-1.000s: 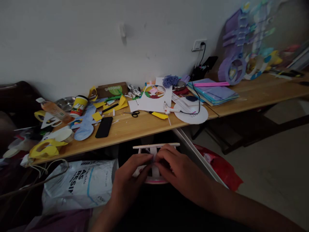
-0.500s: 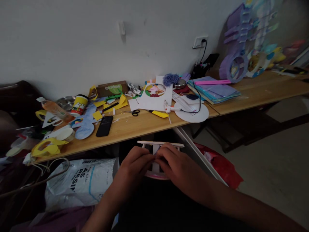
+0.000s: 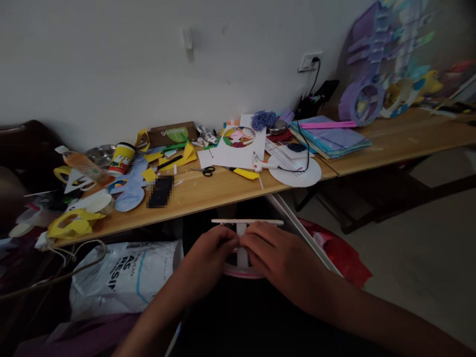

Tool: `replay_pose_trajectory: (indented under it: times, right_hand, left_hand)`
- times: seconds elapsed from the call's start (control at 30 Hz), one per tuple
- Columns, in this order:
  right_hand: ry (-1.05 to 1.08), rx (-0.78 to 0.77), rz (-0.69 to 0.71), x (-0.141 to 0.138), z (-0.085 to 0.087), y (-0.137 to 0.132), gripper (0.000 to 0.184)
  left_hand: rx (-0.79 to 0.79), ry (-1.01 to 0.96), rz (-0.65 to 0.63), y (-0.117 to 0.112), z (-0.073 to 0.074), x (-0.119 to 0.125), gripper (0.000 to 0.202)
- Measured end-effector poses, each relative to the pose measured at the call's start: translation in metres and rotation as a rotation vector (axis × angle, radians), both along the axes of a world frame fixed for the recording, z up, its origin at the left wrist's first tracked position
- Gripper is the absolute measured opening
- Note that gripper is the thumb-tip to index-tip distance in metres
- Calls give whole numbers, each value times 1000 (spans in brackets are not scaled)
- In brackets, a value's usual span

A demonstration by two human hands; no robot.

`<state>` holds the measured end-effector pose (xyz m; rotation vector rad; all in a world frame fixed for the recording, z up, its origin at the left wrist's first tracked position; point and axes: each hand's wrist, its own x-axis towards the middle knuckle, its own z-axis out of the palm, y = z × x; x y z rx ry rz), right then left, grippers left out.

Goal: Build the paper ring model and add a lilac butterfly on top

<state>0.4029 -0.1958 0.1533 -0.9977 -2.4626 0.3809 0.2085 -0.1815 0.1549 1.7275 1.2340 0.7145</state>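
Observation:
Low in front of the desk edge, over my lap, is a white card craft frame [image 3: 242, 257] with a long flat bar across its far side, a middle strip and a curved pink-edged rim. My left hand [image 3: 211, 253] is closed, its thumb and fingers pinched at the left edge of the middle strip. Curled over the frame's right part, my right hand [image 3: 273, 248] has its fingertips at the same strip, close to the left ones. The hands hide much of the frame, and any small piece between the fingertips cannot be made out.
On the wooden desk lie scissors [image 3: 208, 171], a yellow utility knife [image 3: 243, 173], a corded glue gun [image 3: 260, 163], a phone [image 3: 160, 192] and a cup [image 3: 122, 158]. A white drawer side [image 3: 305, 233] stands right of my hands; a resin bag [image 3: 126, 277] lies left.
My left fingers have drawn back slightly and curled, showing more of the middle strip. My right fingers have shifted a little over the frame, which stays in about the same place.

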Motion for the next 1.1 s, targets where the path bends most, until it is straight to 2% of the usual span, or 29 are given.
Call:
replay_pose_trajectory:
  times: [0.17, 0.23, 0.3, 0.37, 0.43, 0.5, 0.57, 0.67, 0.83, 0.97, 1.03, 1.1]
  right_hand:
    - [39, -58, -23, 2, 1, -5, 18]
    - [125, -96, -70, 1, -2, -4, 14]
    - [218, -143, -135, -2, -6, -2, 8]
    - [293, -194, -160, -5, -8, 0, 12]
    - [335, -234, -127, -8, -9, 1, 18]
    - [346, -253, -91, -10, -9, 2, 21]
    - [337, -249, -89, -11, -9, 3, 20]
    - [295, -241, -100, -12, -10, 5, 17]
    - [191, -178, -107, -14, -14, 7, 11]
    - [96, -79, -78, -14, -15, 6, 8]
    - [34, -15, -71, -13, -15, 5, 8]
    - [-11, 27, -60, -13, -16, 5, 10]
  left_hand:
    - [-333, -231, 81, -3, -3, -3, 20]
    - [-331, -256, 108, -6, -5, -5, 19]
    - [-152, -199, 149, -9, -9, -6, 13]
    - [103, -72, 196, -12, -13, -7, 8]
    - [337, 55, 208, -16, -18, -8, 12]
    - [513, 146, 158, -20, -23, -10, 18]
    - [640, 201, 98, -22, -27, -13, 22]
    - [702, 231, 17, -20, -30, -17, 24]
    - [625, 190, -51, -12, -28, -18, 20]
    - [357, 193, 26, -11, -22, -12, 20]
    - [213, 185, 22, -12, -16, -8, 20]
    - [133, 196, 5, -12, -9, -4, 22]
